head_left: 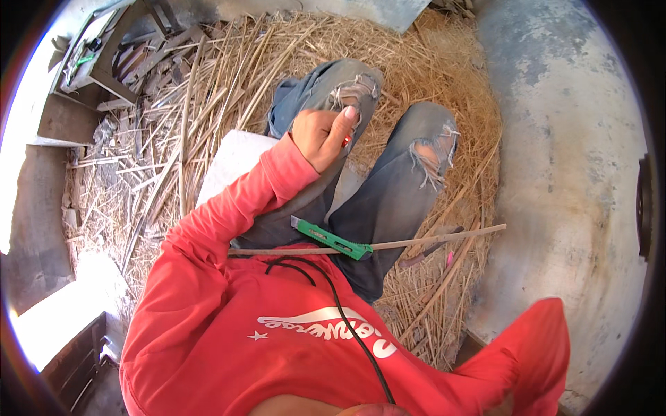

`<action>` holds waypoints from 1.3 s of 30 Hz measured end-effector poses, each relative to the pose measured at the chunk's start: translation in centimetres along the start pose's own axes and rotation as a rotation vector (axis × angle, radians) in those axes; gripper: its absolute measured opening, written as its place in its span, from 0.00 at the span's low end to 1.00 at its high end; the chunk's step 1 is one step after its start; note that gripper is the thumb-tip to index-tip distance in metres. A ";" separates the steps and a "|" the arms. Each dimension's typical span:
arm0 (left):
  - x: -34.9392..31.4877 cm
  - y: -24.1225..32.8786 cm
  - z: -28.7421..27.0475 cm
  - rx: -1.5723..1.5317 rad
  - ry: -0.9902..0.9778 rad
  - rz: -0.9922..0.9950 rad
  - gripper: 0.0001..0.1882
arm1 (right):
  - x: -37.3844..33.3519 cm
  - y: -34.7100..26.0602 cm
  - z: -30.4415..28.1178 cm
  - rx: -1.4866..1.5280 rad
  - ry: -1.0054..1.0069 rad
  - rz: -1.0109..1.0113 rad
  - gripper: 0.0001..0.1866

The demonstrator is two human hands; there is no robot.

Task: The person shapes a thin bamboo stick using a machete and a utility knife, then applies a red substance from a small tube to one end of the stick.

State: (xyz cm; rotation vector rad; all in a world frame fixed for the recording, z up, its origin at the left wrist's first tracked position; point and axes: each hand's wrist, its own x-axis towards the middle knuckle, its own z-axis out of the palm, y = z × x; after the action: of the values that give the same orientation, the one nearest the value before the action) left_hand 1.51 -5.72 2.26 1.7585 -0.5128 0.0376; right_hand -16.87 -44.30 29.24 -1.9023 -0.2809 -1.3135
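My left hand (322, 137) is raised over my left thigh near the torn knee of my jeans (374, 187). Its fingers are curled in, with the thumb lying along them. A small shiny red spot shows beside the thumb; what it is, or whether the fist holds anything, I cannot make out. Across my lap lies a thin wooden stick (444, 237), and on top of it rests a green utility knife (333, 240) with a short bit of blade out. My right arm bends back in its red sleeve (534, 340), and the right hand is out of sight.
Dry straw and split stalks (229, 76) cover the floor around my legs. A dark-bladed knife (421, 258) lies on the straw at right, near a small pink thing (449, 259). A worn wall (555, 173) rises at right. A wooden frame (114, 62) stands far left.
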 end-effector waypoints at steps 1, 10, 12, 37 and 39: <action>-0.2 -0.2 0.0 0.010 0.006 -0.005 0.31 | 0.0 1.0 -0.7 -0.040 0.014 0.017 0.07; 0.3 0.3 -0.1 -0.014 -0.005 0.002 0.30 | -0.1 1.6 -0.7 -0.106 0.015 0.020 0.08; 0.2 0.4 -0.2 -0.009 -0.009 -0.007 0.29 | -0.2 1.6 -0.8 -0.109 0.017 0.025 0.08; 0.2 0.2 -0.3 0.000 -0.030 -0.053 0.30 | -0.7 2.3 -0.9 -0.137 0.056 0.042 0.11; 0.1 0.0 -0.3 -0.009 -0.037 -0.053 0.30 | -0.8 2.4 -0.9 -0.137 0.062 0.045 0.11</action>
State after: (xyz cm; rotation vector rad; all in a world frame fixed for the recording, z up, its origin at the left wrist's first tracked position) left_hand 1.70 -5.45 2.38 1.7656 -0.4924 -0.0344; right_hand -16.46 -46.34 27.53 -1.9653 -0.1181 -1.3898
